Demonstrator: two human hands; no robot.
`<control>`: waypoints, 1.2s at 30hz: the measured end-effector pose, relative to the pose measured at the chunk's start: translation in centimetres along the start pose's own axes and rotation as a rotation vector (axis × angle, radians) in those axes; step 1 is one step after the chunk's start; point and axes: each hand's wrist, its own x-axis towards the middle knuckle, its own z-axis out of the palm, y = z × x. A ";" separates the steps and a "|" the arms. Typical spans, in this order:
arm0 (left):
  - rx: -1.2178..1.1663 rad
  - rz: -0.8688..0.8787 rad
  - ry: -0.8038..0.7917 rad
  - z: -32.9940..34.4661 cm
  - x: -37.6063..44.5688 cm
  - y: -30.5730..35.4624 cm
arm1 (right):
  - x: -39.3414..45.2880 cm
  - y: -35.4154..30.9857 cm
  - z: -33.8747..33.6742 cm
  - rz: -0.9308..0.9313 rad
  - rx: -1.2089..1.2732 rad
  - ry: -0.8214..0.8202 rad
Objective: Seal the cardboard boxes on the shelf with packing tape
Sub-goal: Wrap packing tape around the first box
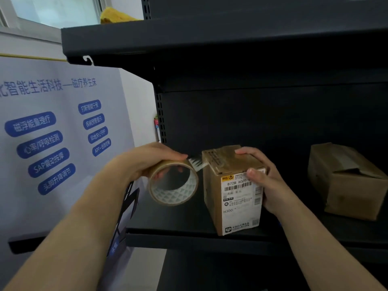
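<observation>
A small cardboard box [216, 198] with a white shipping label stands on the dark shelf [178, 221]. My right hand [264, 175] grips its top right corner, fingers on the lid and thumb on the labelled front. My left hand [147, 160] holds a roll of brown packing tape [174, 183] just left of the box, fingers through its core. A short strip of tape [197, 163] stretches from the roll to the box's top left edge. A second, larger cardboard box [346, 181] lies on the same shelf to the right, its flaps loose.
Another dark shelf [210, 40] hangs overhead, with a yellow object [115, 15] on it. The shelf's perforated upright [160, 120] stands behind the tape roll. A white banner with blue labels [52, 133] fills the left side.
</observation>
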 end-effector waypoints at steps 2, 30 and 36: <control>0.130 -0.006 0.020 1.1 0.6 0.6 | -0.2 -0.6 -0.4 0.027 -0.091 -0.009; 0.017 0.085 0.182 -0.1 -1.0 0.2 | 3.2 -7.6 -0.1 0.140 -0.859 -0.368; -0.365 0.048 0.099 0.6 -1.7 -1.6 | 1.8 -5.2 -1.7 0.099 -0.565 -0.241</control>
